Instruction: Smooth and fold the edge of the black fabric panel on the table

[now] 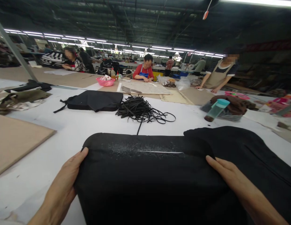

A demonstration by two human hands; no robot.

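Left hand (63, 184) and right hand (232, 181) are lying open, flat against opposite edges of a black fabric panel (147, 175) resting on the white desk (89, 125). A pale, possibly chalk, line is crossing its top; black straps (142, 111) are lying beyond.

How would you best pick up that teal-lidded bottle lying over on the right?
Probably around the clear body of the bottle, just below its teal lid, coming from above. It leans tilted with the lid end raised against a brown cloth pile, so the middle looks free on both sides for fingers to close around.
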